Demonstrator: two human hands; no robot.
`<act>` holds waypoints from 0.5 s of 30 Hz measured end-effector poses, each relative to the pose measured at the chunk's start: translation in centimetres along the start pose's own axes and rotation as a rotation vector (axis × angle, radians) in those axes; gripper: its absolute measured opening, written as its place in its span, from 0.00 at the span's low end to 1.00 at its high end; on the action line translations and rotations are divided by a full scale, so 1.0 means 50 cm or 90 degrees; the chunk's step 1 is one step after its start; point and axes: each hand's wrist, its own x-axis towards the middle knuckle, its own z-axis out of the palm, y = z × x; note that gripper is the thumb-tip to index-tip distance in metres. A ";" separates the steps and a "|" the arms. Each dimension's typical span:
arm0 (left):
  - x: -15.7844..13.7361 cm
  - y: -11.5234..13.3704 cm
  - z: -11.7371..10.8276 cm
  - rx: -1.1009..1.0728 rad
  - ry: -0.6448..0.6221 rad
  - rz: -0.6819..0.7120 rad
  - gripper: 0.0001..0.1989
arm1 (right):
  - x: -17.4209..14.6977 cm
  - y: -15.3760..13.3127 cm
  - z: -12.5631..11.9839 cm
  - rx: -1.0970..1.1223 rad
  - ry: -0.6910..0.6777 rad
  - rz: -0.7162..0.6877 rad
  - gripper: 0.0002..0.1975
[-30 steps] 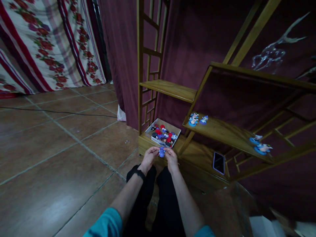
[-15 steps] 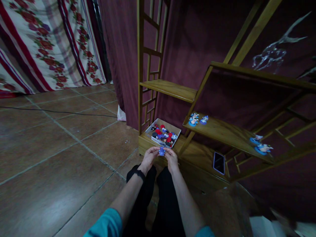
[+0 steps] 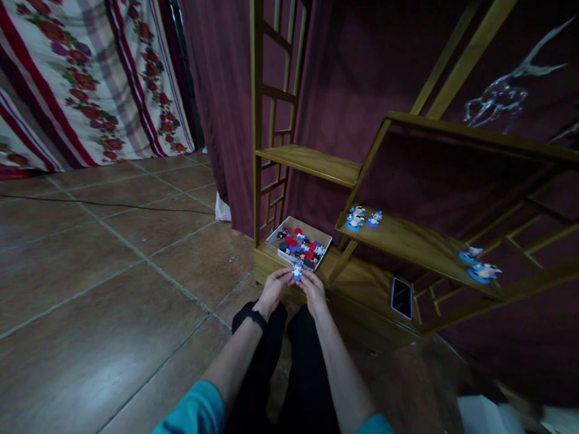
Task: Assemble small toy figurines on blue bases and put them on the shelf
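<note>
Between my fingertips I hold a small purple and white figurine [image 3: 297, 272] upright, its white front toward me. My left hand [image 3: 273, 289] pinches it from the left, and my right hand [image 3: 313, 288] grips it from the right. Just beyond my hands is an open cardboard box [image 3: 326, 248] of red, black, purple and white figurines, standing on the low wooden ledge. A similar purple figurine [image 3: 374, 219] stands on the shelf to the right, beside a few blue-based figurines [image 3: 354, 221].
The wooden shelf [image 3: 407, 241] carries more blue-based figurines [image 3: 484, 273] at its right end. A phone [image 3: 401, 298] lies on the lower ledge. A clear deer ornament [image 3: 495, 102] stands on the upper shelf. A black cable [image 3: 113, 205] crosses the tiled floor at left.
The figurine has been turned between my fingers and raised slightly; a plain purple side faced me before, and now its white front shows. Both hands keep their grip.
</note>
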 end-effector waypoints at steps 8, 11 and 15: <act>-0.003 0.001 -0.001 0.019 -0.033 0.017 0.19 | -0.004 -0.002 0.001 0.012 -0.023 0.005 0.16; -0.005 0.003 0.000 0.015 -0.038 0.024 0.19 | -0.005 -0.005 0.001 0.006 -0.031 0.004 0.16; -0.011 0.006 0.003 0.005 -0.040 0.026 0.18 | -0.007 -0.006 0.000 0.011 -0.036 0.006 0.15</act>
